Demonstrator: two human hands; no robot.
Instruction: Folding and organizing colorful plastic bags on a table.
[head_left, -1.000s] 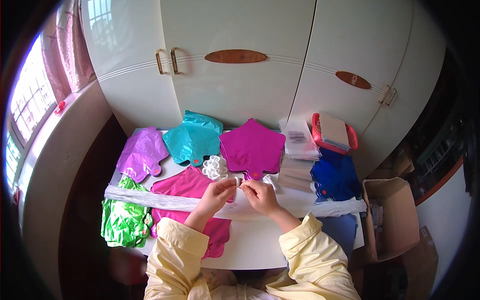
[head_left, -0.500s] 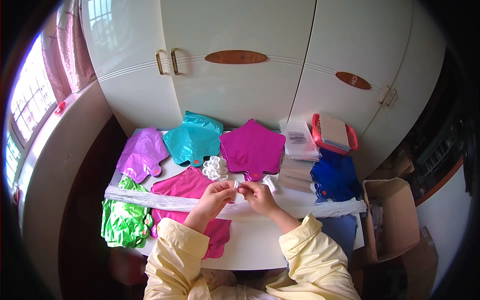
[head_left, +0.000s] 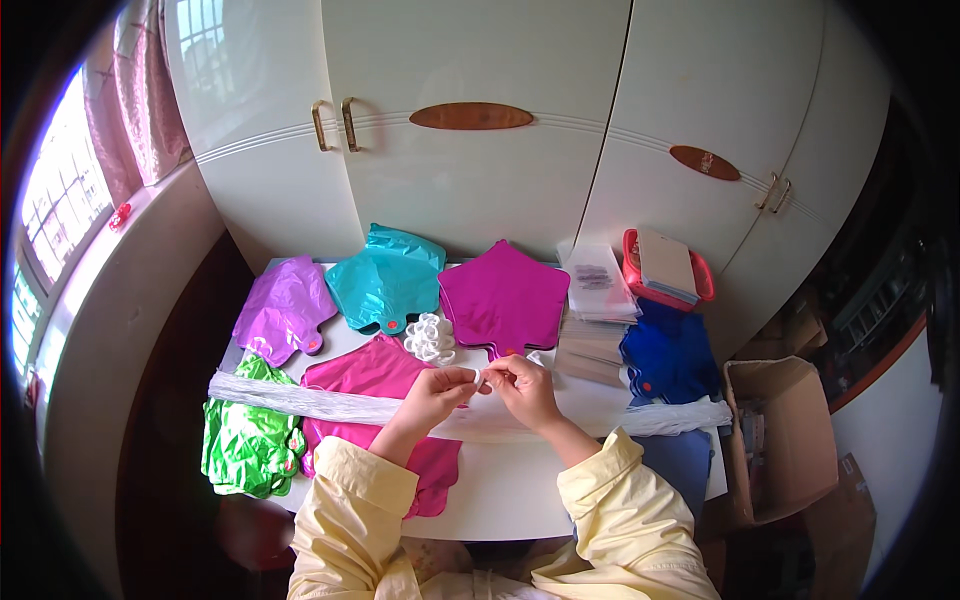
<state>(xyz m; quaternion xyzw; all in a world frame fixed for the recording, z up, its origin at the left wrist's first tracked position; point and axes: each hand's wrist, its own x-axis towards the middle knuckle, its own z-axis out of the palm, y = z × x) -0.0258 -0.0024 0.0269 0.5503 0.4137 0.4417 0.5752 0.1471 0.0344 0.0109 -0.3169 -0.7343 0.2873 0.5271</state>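
Observation:
Over the middle of the table, my left hand (head_left: 437,398) and my right hand (head_left: 524,392) meet fingertip to fingertip. Both are closed in a pinch on a small white strip (head_left: 479,377), mostly covered by the fingers. Below my wrists a long bundle of white strings (head_left: 310,400) stretches across the table. Just beyond my left hand sits a heap of white coiled loops (head_left: 430,338). A bright pink flat foil balloon stack (head_left: 355,372) lies under the bundle by my left forearm. Past my right hand rests a magenta star-shaped foil balloon stack (head_left: 505,295).
Purple (head_left: 285,310), teal (head_left: 385,280), green (head_left: 250,440) and dark blue foil balloons (head_left: 672,350) ring the white table (head_left: 490,490). Clear plastic sleeves (head_left: 600,285) lie beside a red basket (head_left: 708,275) holding cards. A cardboard box (head_left: 800,420) stands right; cabinets (head_left: 470,190) rise behind.
My right hand has turned and risen slightly, its fingers now more bent over the white strip. Less of the strip shows between my fingertips. My left hand stays nearly in place.

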